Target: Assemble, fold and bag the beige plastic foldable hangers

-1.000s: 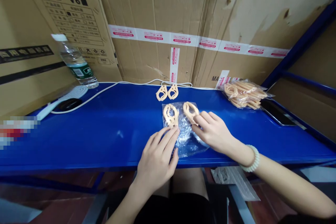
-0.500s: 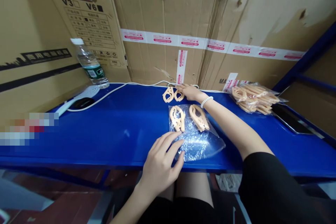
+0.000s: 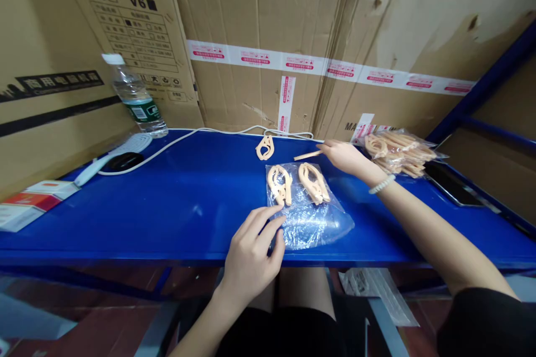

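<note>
A clear plastic bag (image 3: 310, 228) lies flat on the blue table, with two beige folding hangers (image 3: 314, 183) side by side at its far end. My left hand (image 3: 253, 251) rests at the bag's left edge, fingers apart, the fingertips touching the plastic just below the left hanger (image 3: 279, 184). Beyond the bag, my right hand (image 3: 345, 156) pinches one end of another folding hanger (image 3: 307, 155), which is seen edge-on and points left. One more loose folding hanger (image 3: 264, 148) lies near the back of the table, by the white cable.
Bagged hangers (image 3: 400, 150) are piled at the back right, beside a dark phone-like device (image 3: 452, 184). On the left are a water bottle (image 3: 140, 103), a hairbrush (image 3: 113, 156), a black object (image 3: 124, 161) and a small box (image 3: 36, 203). Cardboard boxes (image 3: 251, 95) wall the back.
My right hand has picked up one of the two loose hangers at the back and carried it right, turning it edge-on. My left hand has stayed at the bag's edge.
</note>
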A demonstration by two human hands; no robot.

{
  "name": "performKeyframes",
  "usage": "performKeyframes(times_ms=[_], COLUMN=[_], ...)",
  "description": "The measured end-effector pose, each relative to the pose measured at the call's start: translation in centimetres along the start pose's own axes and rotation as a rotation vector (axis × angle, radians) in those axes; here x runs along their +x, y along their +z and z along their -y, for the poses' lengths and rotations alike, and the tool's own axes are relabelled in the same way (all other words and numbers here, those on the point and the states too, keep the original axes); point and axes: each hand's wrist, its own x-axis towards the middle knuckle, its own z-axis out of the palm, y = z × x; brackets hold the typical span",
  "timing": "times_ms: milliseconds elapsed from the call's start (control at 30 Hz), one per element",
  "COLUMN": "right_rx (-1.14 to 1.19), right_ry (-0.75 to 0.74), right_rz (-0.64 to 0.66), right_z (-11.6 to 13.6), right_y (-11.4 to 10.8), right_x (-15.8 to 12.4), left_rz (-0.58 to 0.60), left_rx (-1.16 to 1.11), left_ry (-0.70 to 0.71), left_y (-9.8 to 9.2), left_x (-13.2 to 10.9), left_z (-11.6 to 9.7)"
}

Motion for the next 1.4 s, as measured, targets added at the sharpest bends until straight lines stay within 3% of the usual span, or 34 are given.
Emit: performKeyframes(times_ms=[33,167,267,333,433,533,700,933,1100,1200,1300,1400], right_rx=[0.006,0.239,0.357,0.458,0.521,0.394,0.11,0.03,0.244,0.394,0.409,0.275], right_ry=[0.019,-0.005,0.069,0.111,0.001,-0.105,-0.275,-0.254,-0.307,-0.243,-0.196,-0.247], right_rz=[-0.039,-0.51,-0.821,-0.9,-0.751,-0.672,-0.674,-0.498,-0.335,-0.415,-0.441,-0.295], right_z=[0.0,1.9,5.4,8.3,12.3,14.9,16.5,17.9,16.5,14.0,10.8,8.2], right_y=[-0.6,-3.7,-6.3,-7.7,-8.7,-8.2,-5.8,-2.9,-4.7,-7.3,-8.8,-7.9], right_x=[-1.5,-7.8,-12.4,-14.9,-16.9,-16.5,-12.9,-9.7,-9.8,-8.4,-3.9,2.5], left_rz=[-0.001,-0.012,-0.012,-0.014,-0.015,-0.021,-0.03,-0.034,-0.03,-0.027,-0.032,-0.034], left_rx=[-0.002,-0.013,-0.02,-0.023,-0.022,-0.016,-0.022,-0.03,-0.024,-0.034,-0.038,-0.039], left_ry=[0.006,0.018,0.023,0.03,0.033,0.03,0.02,0.041,0.035,0.04,0.036,0.024], left_y=[0.0,0.0,0.0,0.0,0.0,0.0,0.0,0.0,0.0,0.0,0.0,0.1], left_x=[0.0,0.0,0.0,0.0,0.0,0.1,0.1,0.0,0.1,0.2,0.2,0.2], left_z=[0.0,-0.1,-0.1,-0.2,-0.2,-0.2,-0.3,-0.1,-0.1,-0.1,-0.1,-0.2])
